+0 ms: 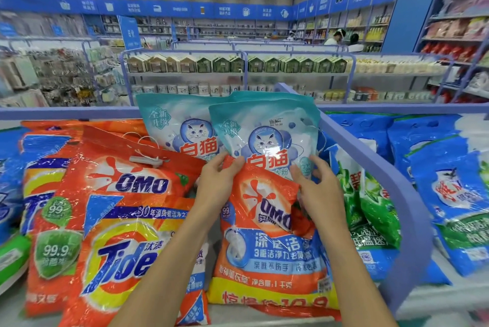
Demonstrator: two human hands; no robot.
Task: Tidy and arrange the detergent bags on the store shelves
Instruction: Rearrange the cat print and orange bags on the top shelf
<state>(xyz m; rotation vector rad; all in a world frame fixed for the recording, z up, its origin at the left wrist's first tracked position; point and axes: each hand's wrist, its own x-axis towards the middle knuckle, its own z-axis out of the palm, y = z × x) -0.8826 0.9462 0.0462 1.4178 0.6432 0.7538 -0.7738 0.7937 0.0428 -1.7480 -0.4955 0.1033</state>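
I'm partway through squaring up the small OMO bag (264, 221), which lies at the centre of the frame on the shelf (66, 112), its top edge overlapping the pale cat bag (267, 136) behind it. The left grip (219, 184) pinches the bag's upper left corner. The right grip (321, 194) has its fingers curled where the two bags meet, and I can't tell which one it holds, if either. Next, I judge, the top needs drawing flat and straight without dragging the cat bag along. The OMO bag is glossy orange film, crumpled at the top, with a blue panel and a yellow price band below.
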